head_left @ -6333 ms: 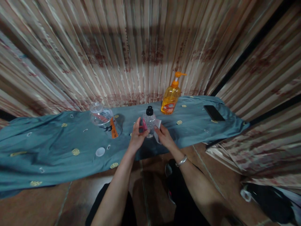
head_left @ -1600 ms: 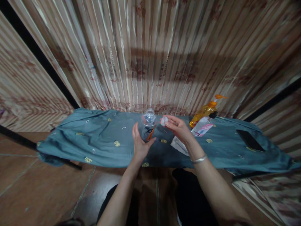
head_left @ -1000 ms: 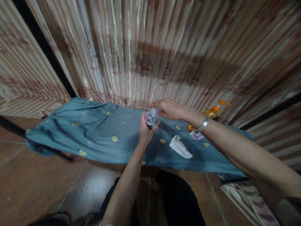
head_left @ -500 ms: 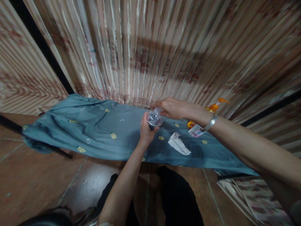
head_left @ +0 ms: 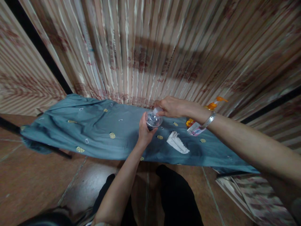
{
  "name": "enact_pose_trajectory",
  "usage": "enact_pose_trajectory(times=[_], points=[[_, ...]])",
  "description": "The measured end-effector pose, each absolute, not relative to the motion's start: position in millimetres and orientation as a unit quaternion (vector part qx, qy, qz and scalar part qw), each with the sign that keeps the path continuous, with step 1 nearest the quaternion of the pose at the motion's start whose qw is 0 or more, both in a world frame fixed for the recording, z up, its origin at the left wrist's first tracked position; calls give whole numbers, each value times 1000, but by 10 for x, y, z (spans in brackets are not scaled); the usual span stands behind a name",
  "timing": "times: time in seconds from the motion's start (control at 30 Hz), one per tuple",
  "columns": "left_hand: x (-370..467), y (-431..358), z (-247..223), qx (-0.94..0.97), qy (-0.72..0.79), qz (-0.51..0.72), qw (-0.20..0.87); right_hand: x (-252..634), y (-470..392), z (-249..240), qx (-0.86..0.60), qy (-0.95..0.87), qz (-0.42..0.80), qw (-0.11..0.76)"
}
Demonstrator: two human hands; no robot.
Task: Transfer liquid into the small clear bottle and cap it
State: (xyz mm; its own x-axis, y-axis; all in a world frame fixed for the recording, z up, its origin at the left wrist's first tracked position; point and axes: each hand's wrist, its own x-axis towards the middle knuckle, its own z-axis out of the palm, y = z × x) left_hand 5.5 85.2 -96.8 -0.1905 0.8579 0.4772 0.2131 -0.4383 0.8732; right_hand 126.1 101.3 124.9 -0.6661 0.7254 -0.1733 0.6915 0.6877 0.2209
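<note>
A clear plastic cup (head_left: 154, 120) with something dark toward its bottom is gripped by my left hand (head_left: 145, 131), whose fingers and thumb wrap its sides. At the cup's far rim my right hand (head_left: 168, 106) has its fingers closed on a small whitish translucent object (head_left: 157, 110), too small to name. A crumpled white cloth (head_left: 177, 142) lies on the blue-green sheet to the right of the cup. Beyond it, partly behind my right forearm, is a bottle of orange liquid (head_left: 194, 128) with an orange pump top.
The patterned blue-green sheet (head_left: 131, 135) covers a narrow surface. A striped curtain (head_left: 150, 56) hangs along its far side, and black poles stand left and right. My legs are below the near edge, above a tiled floor (head_left: 47, 179).
The view has shifted slightly. The small whitish object in my right hand now looks more upright at the cup's rim. Both hands keep nearly the same place.
</note>
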Motion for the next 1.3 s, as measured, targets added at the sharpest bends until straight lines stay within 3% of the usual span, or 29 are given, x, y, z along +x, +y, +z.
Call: enact_pose_trajectory(times=[0.2,0.77,1.3], points=[[53,834,-957,584,461,616,260,1221,953,1279,390,913,66,103],[54,825,-971,587,459,614,260,1191,928,1184,398,899,108,150],[58,838,-985,584,461,618,253,1189,946,1162,388,908,105,123]])
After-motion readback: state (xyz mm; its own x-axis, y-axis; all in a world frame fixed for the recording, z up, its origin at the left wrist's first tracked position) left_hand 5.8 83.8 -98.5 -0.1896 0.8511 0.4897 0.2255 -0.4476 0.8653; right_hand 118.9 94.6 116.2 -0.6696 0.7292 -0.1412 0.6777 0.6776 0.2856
